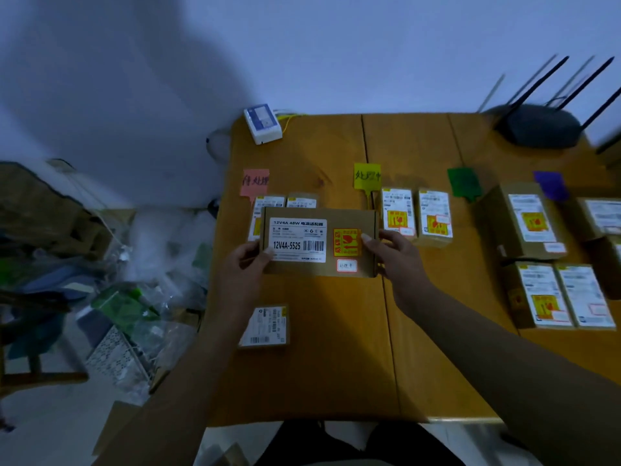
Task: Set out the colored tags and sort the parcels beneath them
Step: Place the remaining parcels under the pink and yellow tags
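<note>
I hold a brown cardboard parcel [319, 242] above the table with both hands: my left hand [247, 264] grips its left edge and my right hand [389, 253] its right edge. It bears a white label and a yellow-red sticker. Four tags lie in a row: pink [255, 181], yellow [367, 175], green [463, 182], purple [551, 185]. Two parcels [268, 205] lie under the pink tag, partly hidden by the held one. Two parcels [416, 215] lie beneath the yellow tag. One small parcel [265, 326] lies alone near the left front.
Several more parcels [551, 257] lie at the right of the wooden table [336, 348]. A white device [262, 124] sits at the back left corner, a black router [537, 124] with antennas at the back right. Cluttered bags and boxes [100, 280] fill the floor left of the table.
</note>
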The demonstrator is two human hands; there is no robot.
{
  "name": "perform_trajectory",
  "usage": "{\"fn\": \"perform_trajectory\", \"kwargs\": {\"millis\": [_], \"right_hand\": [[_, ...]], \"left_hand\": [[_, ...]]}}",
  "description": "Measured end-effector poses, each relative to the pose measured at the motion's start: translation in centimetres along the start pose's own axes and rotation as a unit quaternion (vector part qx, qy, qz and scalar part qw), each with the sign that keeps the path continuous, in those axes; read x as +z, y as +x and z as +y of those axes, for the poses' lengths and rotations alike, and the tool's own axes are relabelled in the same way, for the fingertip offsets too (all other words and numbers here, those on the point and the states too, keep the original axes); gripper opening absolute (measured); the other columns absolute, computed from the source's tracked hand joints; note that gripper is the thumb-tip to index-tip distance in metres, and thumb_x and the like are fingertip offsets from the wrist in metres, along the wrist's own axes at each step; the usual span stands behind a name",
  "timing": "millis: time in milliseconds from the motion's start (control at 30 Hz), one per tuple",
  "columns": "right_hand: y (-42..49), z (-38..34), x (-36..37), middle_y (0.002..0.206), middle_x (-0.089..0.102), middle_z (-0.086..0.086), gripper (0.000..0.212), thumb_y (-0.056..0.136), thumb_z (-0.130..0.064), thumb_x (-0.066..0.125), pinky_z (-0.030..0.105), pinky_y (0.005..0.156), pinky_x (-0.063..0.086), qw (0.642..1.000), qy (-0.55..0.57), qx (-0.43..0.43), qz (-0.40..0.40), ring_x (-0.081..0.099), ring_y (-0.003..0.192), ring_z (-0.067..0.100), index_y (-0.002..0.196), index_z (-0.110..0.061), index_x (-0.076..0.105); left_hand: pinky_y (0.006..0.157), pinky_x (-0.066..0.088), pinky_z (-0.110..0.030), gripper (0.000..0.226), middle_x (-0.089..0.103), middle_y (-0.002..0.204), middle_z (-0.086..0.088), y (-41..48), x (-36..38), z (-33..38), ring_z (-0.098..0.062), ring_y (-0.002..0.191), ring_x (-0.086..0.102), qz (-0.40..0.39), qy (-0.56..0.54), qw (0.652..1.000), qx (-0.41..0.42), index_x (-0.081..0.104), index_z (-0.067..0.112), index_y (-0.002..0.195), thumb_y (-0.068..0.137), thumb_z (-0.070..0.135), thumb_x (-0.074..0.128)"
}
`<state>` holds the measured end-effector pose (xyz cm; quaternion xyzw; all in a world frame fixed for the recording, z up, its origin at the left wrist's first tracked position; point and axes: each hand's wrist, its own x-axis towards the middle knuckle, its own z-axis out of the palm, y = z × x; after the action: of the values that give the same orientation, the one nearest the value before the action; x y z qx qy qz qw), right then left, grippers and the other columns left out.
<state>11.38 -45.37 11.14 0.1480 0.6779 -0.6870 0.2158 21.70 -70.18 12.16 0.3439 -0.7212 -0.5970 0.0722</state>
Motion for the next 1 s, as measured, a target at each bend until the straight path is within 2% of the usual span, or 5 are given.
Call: {"fn": "perform_trajectory", "kwargs": {"millis": [167,333,433,600,1000], "right_hand": [[-1.0,-2.7,-5.9,0.12,0.072,0.008,0.041,0.095,-0.029,0.077,0.032,0.073,0.057,0.999,0.016,-0.039,-0.014,0.073,0.108,0.023,0.132,-0.016,0.065],[-1.8,-5.1,-12.3,0.121,0.074,0.009,0.034,0.096,-0.033,0.075,0.032,0.077,0.057,0.997,0.015,-0.071,-0.029,0.073,0.11,0.024,0.127,-0.022,0.069],[-2.0,-6.2,-15.5,0.116,0.076,0.002,0.024,0.095,-0.036,0.076,0.034,0.08,0.059,0.996,0.017,-0.082,-0.033,0.073,0.108,0.021,0.117,-0.031,0.071],[-1.9,-6.9,-19.2,0.121,0.074,0.005,0.038,0.095,-0.038,0.075,0.029,0.076,0.059,0.995,0.022,-0.088,-0.046,0.073,0.106,0.018,0.129,-0.021,0.067],[-1.3,-5.3,-21.6,0.124,0.071,0.008,0.05,0.096,-0.041,0.073,0.031,0.079,0.06,0.996,0.015,-0.073,-0.047,0.072,0.109,0.023,0.137,-0.015,0.061]], "left_hand": [[0.083,0.057,-0.023,0.024,0.075,0.111,0.008,-3.1,4.3,3.0,-0.012,0.106,0.071,-0.006,-0.057,0.998,0.018,0.072,0.028,0.119,0.095,0.031,0.071],[0.099,0.057,-0.041,0.012,0.076,0.111,0.006,-6.2,9.0,5.1,-0.021,0.112,0.07,-0.012,-0.057,0.998,0.038,0.073,0.037,0.104,0.095,0.03,0.07],[0.103,0.054,-0.048,0.031,0.074,0.12,-0.001,-7.7,11.4,6.0,-0.021,0.115,0.069,-0.01,-0.037,0.997,0.06,0.072,0.029,0.121,0.092,0.038,0.071],[0.105,0.054,-0.045,0.041,0.071,0.125,0.001,-9.4,14.4,7.3,-0.017,0.118,0.065,0.003,-0.021,0.997,0.075,0.068,0.023,0.131,0.094,0.04,0.069],[0.087,0.056,-0.035,0.013,0.069,0.11,0.01,-10.7,16.8,6.9,-0.012,0.105,0.065,0.002,-0.025,0.999,0.044,0.07,0.031,0.11,0.1,0.034,0.064]]}}
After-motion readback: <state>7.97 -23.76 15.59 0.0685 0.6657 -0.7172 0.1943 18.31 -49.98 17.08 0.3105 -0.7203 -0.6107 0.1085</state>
